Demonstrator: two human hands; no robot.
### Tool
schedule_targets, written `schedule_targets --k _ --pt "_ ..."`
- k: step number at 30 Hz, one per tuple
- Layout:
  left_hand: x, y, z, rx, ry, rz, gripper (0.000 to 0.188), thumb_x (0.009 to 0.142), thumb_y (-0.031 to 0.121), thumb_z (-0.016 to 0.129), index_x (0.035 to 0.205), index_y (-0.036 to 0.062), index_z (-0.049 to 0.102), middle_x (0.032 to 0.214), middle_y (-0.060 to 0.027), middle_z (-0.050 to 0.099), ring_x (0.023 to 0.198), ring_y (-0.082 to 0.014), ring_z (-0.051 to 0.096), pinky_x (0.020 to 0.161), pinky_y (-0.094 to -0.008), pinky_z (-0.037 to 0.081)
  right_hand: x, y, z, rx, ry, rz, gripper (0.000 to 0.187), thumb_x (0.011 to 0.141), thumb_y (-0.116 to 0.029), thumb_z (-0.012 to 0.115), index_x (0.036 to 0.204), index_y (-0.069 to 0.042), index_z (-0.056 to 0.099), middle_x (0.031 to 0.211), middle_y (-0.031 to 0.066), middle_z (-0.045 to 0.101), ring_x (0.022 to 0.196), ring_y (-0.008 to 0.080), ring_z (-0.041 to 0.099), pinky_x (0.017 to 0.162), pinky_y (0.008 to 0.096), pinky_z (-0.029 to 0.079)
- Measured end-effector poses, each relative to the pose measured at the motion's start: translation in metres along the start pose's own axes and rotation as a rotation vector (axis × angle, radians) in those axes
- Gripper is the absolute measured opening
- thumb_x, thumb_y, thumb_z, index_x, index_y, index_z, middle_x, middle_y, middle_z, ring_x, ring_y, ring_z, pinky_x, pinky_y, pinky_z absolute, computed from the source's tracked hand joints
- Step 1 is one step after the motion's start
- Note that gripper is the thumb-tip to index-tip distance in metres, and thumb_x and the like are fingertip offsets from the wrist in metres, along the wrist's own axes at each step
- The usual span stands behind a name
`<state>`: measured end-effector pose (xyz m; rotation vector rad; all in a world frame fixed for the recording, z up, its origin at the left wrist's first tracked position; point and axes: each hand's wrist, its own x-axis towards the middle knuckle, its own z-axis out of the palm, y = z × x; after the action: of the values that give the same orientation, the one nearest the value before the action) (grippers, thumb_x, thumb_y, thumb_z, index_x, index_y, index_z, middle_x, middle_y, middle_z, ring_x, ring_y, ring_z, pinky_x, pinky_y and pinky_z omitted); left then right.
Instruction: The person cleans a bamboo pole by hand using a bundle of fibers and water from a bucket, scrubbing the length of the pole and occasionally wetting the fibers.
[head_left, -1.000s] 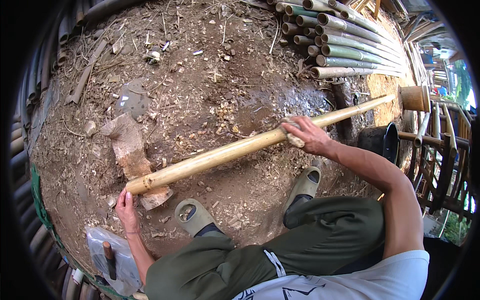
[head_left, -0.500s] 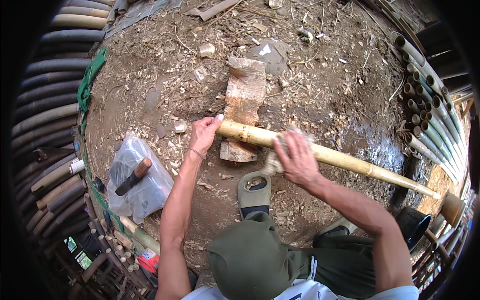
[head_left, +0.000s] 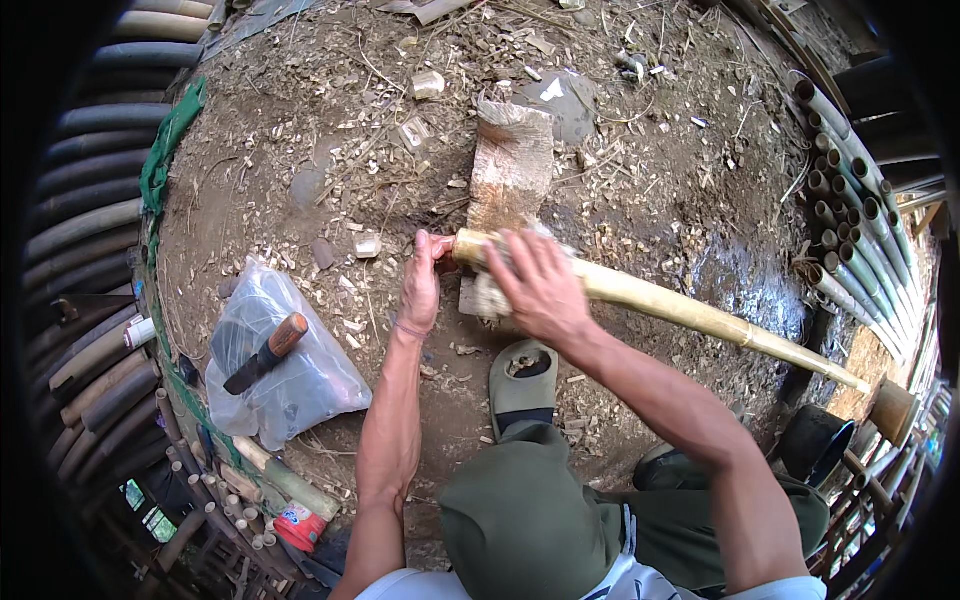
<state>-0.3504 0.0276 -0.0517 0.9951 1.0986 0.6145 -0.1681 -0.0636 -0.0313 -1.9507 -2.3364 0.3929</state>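
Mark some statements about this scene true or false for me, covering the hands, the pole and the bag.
1. A wooden-handled tool lies on the plastic bag. True.
2. The left hand grips that bag. False: it is at the left end of the bamboo pole.
3. The right hand holds a pale wad against the pole. True.
4. The pole's left end lies on bare ground. False: it lies over a wood block.
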Motion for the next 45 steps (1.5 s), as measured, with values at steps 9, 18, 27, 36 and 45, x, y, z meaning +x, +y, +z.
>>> schedule_targets --k 9,18,27,36,45 --pt "-0.01 -0.025 -0.015 -0.21 -0.089 0.049 0.055 0.105 0.038 0.029 0.11 -0.0019 0.066 0.11 -0.0071 0.061 0.107 -0.0183 0.054 0.098 -0.0359 0.04 -0.098 0.063 -0.003 0.008 -0.017 0.078 0.059 0.097 -0.017 0.049 0.153 -0.013 0.032 0.153 0.0235 0.036 0.142 0.0379 0.035 0.12 0.0554 0.024" --pt "-0.019 0.001 0.009 0.22 -0.014 0.164 0.039 0.1 0.03 0.051 0.1 -0.007 0.063 0.1 -0.0056 0.05 0.096 -0.0164 0.049 0.091 -0.0287 0.039 0.008 -0.006 -0.005 0.169 0.074 0.057 0.06 0.093 -0.015 0.053 0.15 -0.01 0.036 0.147 0.0214 0.045 0.135 0.0359 0.045 0.115 0.0504 0.032" --pt "0.016 0.014 0.011 0.549 0.089 0.017 0.046 0.094 0.037 0.067 0.091 -0.0096 0.07 0.088 -0.0072 0.054 0.084 -0.0184 0.05 0.077 -0.0322 0.041 -0.085 0.061 -0.002 -0.055 0.085 0.175 0.058 0.096 -0.023 0.051 0.15 -0.009 0.036 0.144 0.0228 0.044 0.135 0.0378 0.042 0.117 0.0525 0.03" --pt "0.02 0.016 0.003 0.298 0.229 -0.185 0.031 0.091 0.025 0.069 0.097 -0.0048 0.074 0.093 -0.0123 0.069 0.097 -0.0189 0.06 0.087 -0.0329 0.043 -0.094 0.059 -0.004 0.039 0.054 0.162 0.068 0.093 -0.013 0.054 0.155 -0.019 0.029 0.153 0.0195 0.038 0.142 0.037 0.035 0.12 0.0539 0.025" --pt "0.017 0.0 0.014 0.024 0.218 -0.074 0.03 0.099 0.027 0.061 0.101 -0.0016 0.069 0.093 -0.0045 0.067 0.085 -0.0131 0.056 0.082 -0.0298 0.044 -0.002 -0.003 0.0 0.132 0.329 0.019 0.06 0.087 -0.019 0.057 0.144 -0.006 0.044 0.14 0.0202 0.05 0.129 0.0379 0.05 0.107 0.0543 0.04"
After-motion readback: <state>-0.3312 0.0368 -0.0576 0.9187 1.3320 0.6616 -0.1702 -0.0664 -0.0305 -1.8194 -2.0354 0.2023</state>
